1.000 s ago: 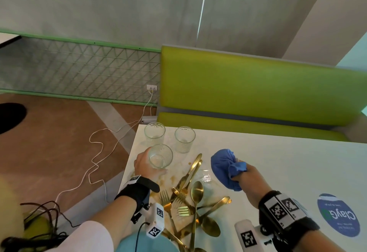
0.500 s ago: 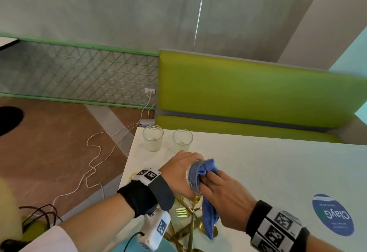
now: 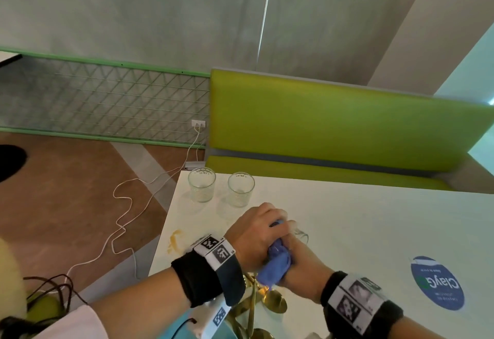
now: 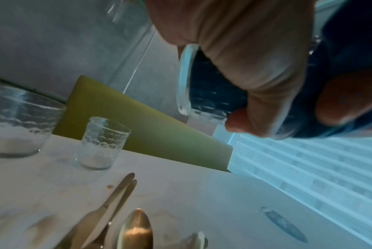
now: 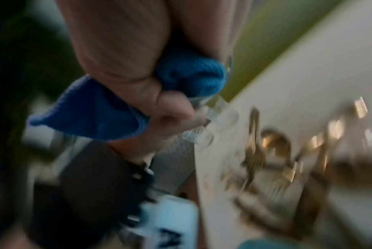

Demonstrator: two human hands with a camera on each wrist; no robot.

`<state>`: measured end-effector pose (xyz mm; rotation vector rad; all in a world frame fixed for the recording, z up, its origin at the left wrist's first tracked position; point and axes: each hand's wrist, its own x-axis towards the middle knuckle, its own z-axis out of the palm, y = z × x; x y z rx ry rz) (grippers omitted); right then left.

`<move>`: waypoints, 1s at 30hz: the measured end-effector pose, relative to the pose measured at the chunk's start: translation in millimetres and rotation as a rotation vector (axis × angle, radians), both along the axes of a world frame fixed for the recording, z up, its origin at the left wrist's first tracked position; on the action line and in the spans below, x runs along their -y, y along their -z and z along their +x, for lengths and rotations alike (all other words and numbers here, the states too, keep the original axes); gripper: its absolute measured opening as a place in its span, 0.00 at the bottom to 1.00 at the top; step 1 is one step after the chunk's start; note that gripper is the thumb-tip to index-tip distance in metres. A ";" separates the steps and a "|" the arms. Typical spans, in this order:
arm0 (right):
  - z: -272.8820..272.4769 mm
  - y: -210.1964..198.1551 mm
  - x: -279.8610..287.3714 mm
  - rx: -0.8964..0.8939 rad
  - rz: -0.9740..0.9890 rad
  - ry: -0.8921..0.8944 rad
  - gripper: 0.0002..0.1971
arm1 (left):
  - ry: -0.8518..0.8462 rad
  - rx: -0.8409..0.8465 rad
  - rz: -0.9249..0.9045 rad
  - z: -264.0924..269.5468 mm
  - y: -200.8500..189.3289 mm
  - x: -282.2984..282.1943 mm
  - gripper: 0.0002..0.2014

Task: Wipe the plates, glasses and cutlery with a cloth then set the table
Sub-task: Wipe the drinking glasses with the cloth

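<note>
My left hand (image 3: 263,222) grips a clear textured glass (image 4: 186,80), held tilted above the table. My right hand (image 3: 300,258) clutches a blue cloth (image 3: 278,264) and presses it into the glass's mouth; the dark cloth shows through the glass wall in the left wrist view. In the blurred right wrist view the cloth (image 5: 191,74) bulges from my right fist (image 5: 125,55). Two more glasses (image 3: 201,185) (image 3: 240,189) stand upright at the table's far left corner. Gold cutlery (image 3: 267,304) lies in a heap under my hands, with knives (image 4: 119,192) and a spoon (image 4: 136,229).
The white table (image 3: 374,218) has its left edge close to my left arm, with a brown stain (image 3: 175,239) near it. A round blue sticker (image 3: 438,285) is at the right. A green bench (image 3: 334,125) runs behind. A white cable (image 3: 120,218) trails on the floor.
My left hand lifted the glass off the table and brought it rightward over the cutlery. My right hand came over with the cloth and pushed it into the glass.
</note>
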<state>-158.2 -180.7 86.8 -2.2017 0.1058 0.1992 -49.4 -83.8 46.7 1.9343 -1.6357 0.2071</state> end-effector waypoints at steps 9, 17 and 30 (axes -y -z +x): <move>-4.2 12.7 -6.4 -0.148 -0.802 -0.388 0.16 | 0.195 -0.338 0.618 9.5 -23.1 1.2 0.37; 9.9 7.2 -1.3 -0.315 -0.031 -0.024 0.18 | 0.085 -0.011 0.137 10.7 12.7 -4.5 0.32; 22.9 10.2 6.5 -0.142 1.105 0.773 0.16 | -0.575 -0.770 -0.098 22.3 36.7 -24.6 0.36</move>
